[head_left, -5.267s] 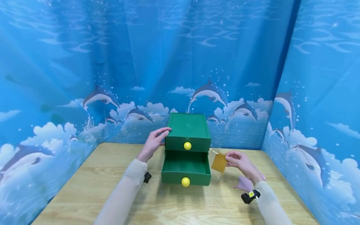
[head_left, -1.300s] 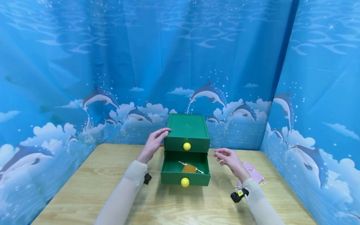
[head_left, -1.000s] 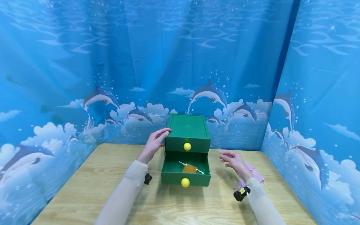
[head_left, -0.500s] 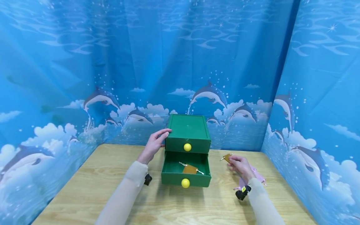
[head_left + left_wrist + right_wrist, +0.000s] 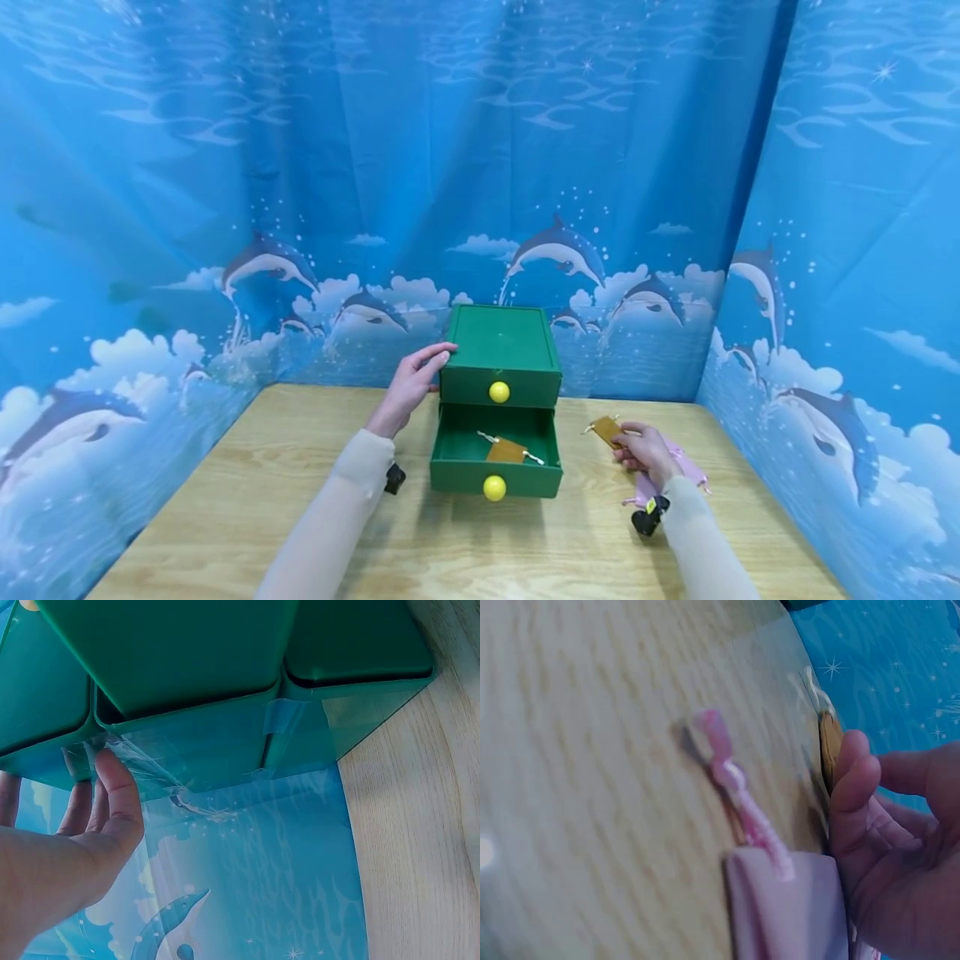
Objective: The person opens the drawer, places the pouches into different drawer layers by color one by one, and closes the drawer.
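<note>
A green drawer unit (image 5: 502, 336) is standing on the wooden table (image 5: 225, 517), and its 3 drawers are sitting in 3 different ways. The top drawer (image 5: 465, 386) is staying flush, its yellow knob (image 5: 498, 392) facing the person; the middle drawer (image 5: 457, 473) is jutting well out, with another yellow knob (image 5: 494, 488) on its front; the bottom drawer (image 5: 360, 641) is showing only from the left wrist, hiding beneath the middle drawer from above. Inside the middle drawer 1 ochre pouch (image 5: 506, 451) is lying towards the front, its white cords trailing to either side. The left hand (image 5: 407, 383) is resting against the unit's side and upper edge, fingers fairly straight. Well apart from it, to the right of the unit, the right hand (image 5: 647, 450) is pinching a second-looking match, the held pouch (image 5: 607, 430), also ochre with pale cords, between thumb and fingers; I am not managing to tell whether it is touching the table. Pink cloth (image 5: 688, 469) with pink cords is lying on the table partly under that hand's wrist, so I am not making out whether it is 1 piece or more. Behind everything a blue dolphin curtain (image 5: 405, 167) is hanging.
</note>
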The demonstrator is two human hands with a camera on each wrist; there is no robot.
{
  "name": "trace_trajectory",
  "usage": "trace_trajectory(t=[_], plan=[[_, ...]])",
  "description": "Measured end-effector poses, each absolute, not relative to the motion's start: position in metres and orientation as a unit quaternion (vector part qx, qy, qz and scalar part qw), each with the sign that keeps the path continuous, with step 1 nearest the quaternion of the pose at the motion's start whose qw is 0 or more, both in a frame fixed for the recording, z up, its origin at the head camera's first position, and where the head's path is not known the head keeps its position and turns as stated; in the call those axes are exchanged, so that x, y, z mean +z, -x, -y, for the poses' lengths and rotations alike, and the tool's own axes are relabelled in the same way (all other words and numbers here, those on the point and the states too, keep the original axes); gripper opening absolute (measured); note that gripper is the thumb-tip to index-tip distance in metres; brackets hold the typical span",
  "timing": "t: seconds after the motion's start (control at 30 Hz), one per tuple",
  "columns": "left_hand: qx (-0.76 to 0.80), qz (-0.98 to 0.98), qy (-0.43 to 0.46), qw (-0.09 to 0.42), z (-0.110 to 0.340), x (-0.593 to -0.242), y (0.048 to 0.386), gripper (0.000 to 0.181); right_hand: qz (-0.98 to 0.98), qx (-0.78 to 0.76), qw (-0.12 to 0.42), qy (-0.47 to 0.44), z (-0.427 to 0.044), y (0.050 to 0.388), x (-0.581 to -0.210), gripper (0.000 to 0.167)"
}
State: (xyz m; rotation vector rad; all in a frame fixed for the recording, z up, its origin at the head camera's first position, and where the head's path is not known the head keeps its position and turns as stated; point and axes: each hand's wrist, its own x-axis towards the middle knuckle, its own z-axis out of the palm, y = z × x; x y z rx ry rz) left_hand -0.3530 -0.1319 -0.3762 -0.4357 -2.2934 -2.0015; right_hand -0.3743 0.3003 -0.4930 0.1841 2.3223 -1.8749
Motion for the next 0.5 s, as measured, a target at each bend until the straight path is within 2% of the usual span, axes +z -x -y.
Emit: trace_trajectory(t=[0.13, 0.33, 0.5], plan=[[-0.651, 0.745, 0.141, 0.032, 0.132, -0.376, 0.353, 0.039, -0.772, -0.628, 0.082, -0.059, -0.3, 0.374, -0.496, 0.064], [-0.65, 0.746, 0.141, 0.033, 0.133, -0.377, 0.353, 0.04, -0.79, -0.605, 0.07, -0.074, -0.294, 0.374, -0.498, 0.046], [-0.652, 0.744, 0.144, 0.028, 0.133, -0.376, 0.353, 0.04, -0.805, -0.583, 0.05, -0.094, -0.289, 0.373, -0.498, 0.038]])
